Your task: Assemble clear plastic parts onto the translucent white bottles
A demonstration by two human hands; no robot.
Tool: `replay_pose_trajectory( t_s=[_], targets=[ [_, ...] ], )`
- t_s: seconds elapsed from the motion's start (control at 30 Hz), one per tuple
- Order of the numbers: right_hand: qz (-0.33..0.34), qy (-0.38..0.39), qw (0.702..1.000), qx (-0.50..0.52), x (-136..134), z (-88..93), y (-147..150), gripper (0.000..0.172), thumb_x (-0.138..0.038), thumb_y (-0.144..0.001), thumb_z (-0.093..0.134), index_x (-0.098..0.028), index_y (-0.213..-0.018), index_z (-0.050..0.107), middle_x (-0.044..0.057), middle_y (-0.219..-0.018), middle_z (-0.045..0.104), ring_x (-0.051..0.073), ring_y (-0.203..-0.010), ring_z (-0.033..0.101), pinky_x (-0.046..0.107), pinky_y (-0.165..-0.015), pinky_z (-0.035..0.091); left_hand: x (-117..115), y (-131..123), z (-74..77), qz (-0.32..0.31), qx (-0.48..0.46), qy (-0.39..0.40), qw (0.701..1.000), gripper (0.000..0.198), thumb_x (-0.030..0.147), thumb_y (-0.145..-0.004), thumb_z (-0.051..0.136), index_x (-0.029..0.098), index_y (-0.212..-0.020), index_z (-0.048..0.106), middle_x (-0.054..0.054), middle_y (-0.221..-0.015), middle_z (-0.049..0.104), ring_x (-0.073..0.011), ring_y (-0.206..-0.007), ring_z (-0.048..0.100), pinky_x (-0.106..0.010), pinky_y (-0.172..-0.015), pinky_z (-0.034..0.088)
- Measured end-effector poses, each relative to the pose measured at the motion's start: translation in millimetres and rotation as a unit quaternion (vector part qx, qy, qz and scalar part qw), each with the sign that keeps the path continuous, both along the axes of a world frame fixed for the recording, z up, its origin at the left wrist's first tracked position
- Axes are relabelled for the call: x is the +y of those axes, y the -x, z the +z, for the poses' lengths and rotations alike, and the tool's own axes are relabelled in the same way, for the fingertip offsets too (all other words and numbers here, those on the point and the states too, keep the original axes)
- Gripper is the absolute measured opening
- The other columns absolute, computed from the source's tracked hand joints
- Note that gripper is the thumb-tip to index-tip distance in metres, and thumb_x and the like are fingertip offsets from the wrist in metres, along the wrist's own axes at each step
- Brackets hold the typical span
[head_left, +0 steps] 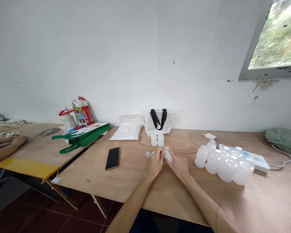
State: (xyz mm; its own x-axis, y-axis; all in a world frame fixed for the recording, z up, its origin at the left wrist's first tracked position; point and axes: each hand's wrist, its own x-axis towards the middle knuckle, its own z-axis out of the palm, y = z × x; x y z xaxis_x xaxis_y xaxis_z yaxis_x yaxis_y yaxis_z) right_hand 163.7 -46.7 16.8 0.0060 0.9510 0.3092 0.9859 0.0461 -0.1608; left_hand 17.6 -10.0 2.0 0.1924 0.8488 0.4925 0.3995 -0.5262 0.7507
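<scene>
A small translucent white bottle (pixel 168 156) lies tilted between my two hands at the middle of the table. My right hand (pixel 179 164) is closed round its side. On its other side, my left hand (pixel 156 162) is closed with fingertips pinched at the bottle's upper end; what exactly they grip there is partly hidden. Just left of that hand is a clear nipple-shaped cap (pixel 148 154), and another clear piece is half covered by the fingers. Behind the hands, two similar white bottles (pixel 157 140) stand side by side.
Several translucent bottles (pixel 229 167) cluster at right before a white power strip (pixel 259 161). A phone (pixel 112 158) lies left; a white plastic packet (pixel 126 132) and black-handled bag (pixel 157 121) are behind. Across a table gap lies a green bag (pixel 83 137); another person's hand (pixel 18 141) is far left.
</scene>
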Motion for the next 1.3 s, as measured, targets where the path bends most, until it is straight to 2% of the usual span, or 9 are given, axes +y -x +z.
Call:
replay_pose_trajectory(
  t_s=[0.13,0.27,0.4,0.5,0.6,0.77,1.0,1.2,1.3],
  targets=[
    [0.01,0.012,0.997,0.069,3,-1.5,-3,0.033,-0.038,-0.097,0.056,-0.026,-0.127,0.063,0.007,-0.102,0.082,0.028,-0.09,0.078,0.029,-0.069,0.044,0,-1,1.0,-0.062,-0.127,0.07,0.987,0.025,0.049,-0.1,0.054,0.025,-0.097,0.059,-0.004,-0.106,0.076,-0.0216,-0.097,0.073,-0.036,-0.082,0.061],
    [0.062,-0.01,0.985,0.16,4,-3.9,-7,0.036,-0.039,-0.094,0.059,-0.027,-0.127,0.063,0.005,-0.099,0.082,0.027,-0.09,0.078,0.027,-0.068,0.044,3,1,2.5,-0.04,-0.194,0.144,0.969,0.039,0.062,-0.099,0.051,0.025,-0.104,0.056,-0.004,-0.096,0.077,-0.0213,-0.083,0.076,-0.033,-0.065,0.064],
    [0.113,0.003,0.975,0.19,3,-5.5,-5,0.029,-0.043,-0.092,0.06,-0.028,-0.116,0.066,0.002,-0.09,0.08,0.026,-0.083,0.077,0.026,-0.064,0.043,9,12,8.1,-0.037,-0.236,0.121,0.963,0.047,0.068,-0.094,0.054,0.023,-0.109,0.051,-0.01,-0.106,0.077,-0.0219,-0.084,0.077,-0.033,-0.064,0.065],
    [0.12,0.011,0.975,0.184,2,-5.7,-1,0.025,-0.043,-0.091,0.058,-0.027,-0.108,0.066,0.001,-0.083,0.077,0.026,-0.077,0.075,0.026,-0.063,0.042,14,30,13.9,0.023,-0.213,0.05,0.976,0.047,0.066,-0.097,0.052,0.021,-0.112,0.054,-0.013,-0.115,0.074,-0.0229,-0.096,0.075,-0.035,-0.076,0.065],
    [0.125,0.009,0.973,0.195,1,-5.2,0,0.023,-0.041,-0.091,0.057,-0.027,-0.107,0.065,0.001,-0.083,0.077,0.026,-0.078,0.074,0.027,-0.065,0.042,22,53,17.3,0.072,-0.196,0.021,0.978,0.038,0.057,-0.098,0.057,0.02,-0.11,0.06,-0.012,-0.12,0.072,-0.0241,-0.111,0.069,-0.037,-0.095,0.059],
    [0.123,0.016,0.972,0.202,0,-4.5,-1,0.027,-0.045,-0.093,0.054,-0.026,-0.109,0.064,0.003,-0.084,0.077,0.027,-0.078,0.074,0.03,-0.066,0.041,35,79,11.0,0.1,-0.147,0.024,0.984,0.028,0.048,-0.094,0.063,0.02,-0.098,0.067,-0.009,-0.11,0.074,-0.027,-0.108,0.068,-0.041,-0.099,0.056],
    [0.126,0.001,0.972,0.199,3,-11.1,-3,0.03,-0.049,-0.094,0.052,-0.026,-0.11,0.064,0.004,-0.086,0.078,0.029,-0.078,0.074,0.031,-0.066,0.042,36,78,-3.6,0.087,-0.095,0.035,0.991,0.031,0.051,-0.092,0.061,0.021,-0.099,0.07,-0.008,-0.106,0.077,-0.0254,-0.101,0.071,-0.04,-0.097,0.058],
    [0.132,-0.017,0.97,0.202,5,-15.5,-5,0.028,-0.048,-0.093,0.054,-0.026,-0.108,0.063,0.003,-0.084,0.076,0.028,-0.078,0.074,0.031,-0.066,0.043,33,79,-10.1,0.089,-0.066,0.052,0.992,0.015,0.039,-0.087,0.066,0.025,-0.092,0.071,-0.006,-0.1,0.078,-0.0265,-0.1,0.072,-0.044,-0.099,0.056],
    [0.128,-0.014,0.97,0.206,5,-14.8,-5,0.029,-0.048,-0.094,0.054,-0.026,-0.109,0.063,0.003,-0.085,0.077,0.028,-0.078,0.074,0.031,-0.067,0.043,29,81,-10.6,0.09,-0.051,0.06,0.993,0.015,0.036,-0.087,0.066,0.023,-0.092,0.071,-0.007,-0.101,0.078,-0.0281,-0.103,0.072,-0.046,-0.101,0.055]
  ],
)
